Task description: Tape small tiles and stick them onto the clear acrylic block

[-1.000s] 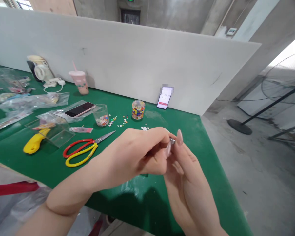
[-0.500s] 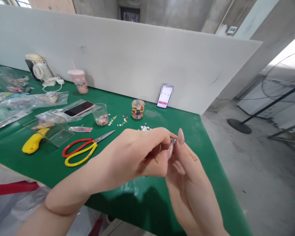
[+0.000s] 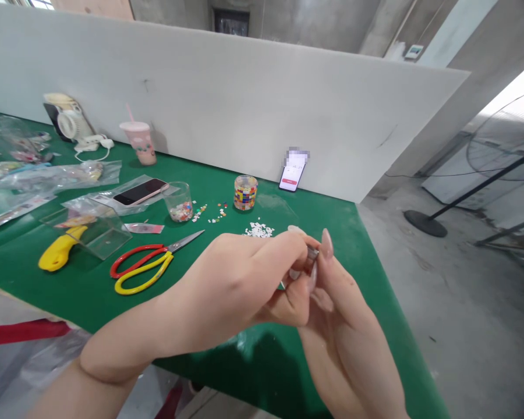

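My left hand [image 3: 248,276] is closed, its fingers curled in against my right hand [image 3: 344,308] above the near part of the table. Between the fingertips of both hands shows a small shiny grey piece [image 3: 312,252], mostly hidden, so its kind is unclear. My right thumb points up beside it, and the fingers of that hand are bent behind the left ones. Just beyond the hands lies a heap of small white chips [image 3: 258,230]. Behind them stands a clear cup covered with coloured mosaic tiles [image 3: 245,194].
Scissors [image 3: 157,265] with red and yellow handles lie left of my hands, near a yellow-handled tool [image 3: 61,250] and a clear plastic stand [image 3: 107,235]. A clear cup of chips [image 3: 180,203], a phone [image 3: 140,192] and a pink tumbler [image 3: 140,142] are farther back. Another phone [image 3: 293,171] leans on the white partition [image 3: 227,105].
Both hands have shifted slightly right, still pressed together around the small grey piece. More of the white chip heap shows behind them.
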`<state>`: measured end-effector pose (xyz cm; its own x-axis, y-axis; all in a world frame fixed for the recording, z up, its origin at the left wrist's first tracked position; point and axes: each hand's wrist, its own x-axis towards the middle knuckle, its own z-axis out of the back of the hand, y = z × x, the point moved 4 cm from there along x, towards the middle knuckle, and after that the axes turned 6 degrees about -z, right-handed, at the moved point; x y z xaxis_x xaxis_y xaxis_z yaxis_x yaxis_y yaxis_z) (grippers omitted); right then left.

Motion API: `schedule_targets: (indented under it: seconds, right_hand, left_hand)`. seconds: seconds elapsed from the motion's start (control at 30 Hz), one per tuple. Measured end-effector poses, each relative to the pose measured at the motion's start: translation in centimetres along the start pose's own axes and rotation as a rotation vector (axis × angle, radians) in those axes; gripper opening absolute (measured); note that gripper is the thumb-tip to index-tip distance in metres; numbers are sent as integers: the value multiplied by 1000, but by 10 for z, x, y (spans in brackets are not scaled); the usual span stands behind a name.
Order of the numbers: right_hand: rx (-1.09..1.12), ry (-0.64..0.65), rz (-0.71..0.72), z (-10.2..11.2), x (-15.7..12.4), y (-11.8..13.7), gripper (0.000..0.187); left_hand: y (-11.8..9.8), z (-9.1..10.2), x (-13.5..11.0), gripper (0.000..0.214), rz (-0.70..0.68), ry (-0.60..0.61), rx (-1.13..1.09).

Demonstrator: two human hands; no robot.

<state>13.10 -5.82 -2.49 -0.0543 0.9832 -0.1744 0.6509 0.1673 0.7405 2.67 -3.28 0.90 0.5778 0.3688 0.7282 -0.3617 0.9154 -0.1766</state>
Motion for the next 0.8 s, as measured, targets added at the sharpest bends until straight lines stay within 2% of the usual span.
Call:
schedule_targets:
  seconds: [0.13, 0.3, 0.8]
  right_hand:
    - [-8, 37, -2, -2, 0, 1, 22]
    - [4, 7, 0, 0, 1, 0, 22]
    - [-26, 22, 15, -1, -1, 1, 21]
  left_hand:
    - [0, 1, -1, 9, 20, 11, -22]
    - [0, 2, 1, 10, 9, 38, 11]
    - [0, 3, 1, 11, 46, 83, 62]
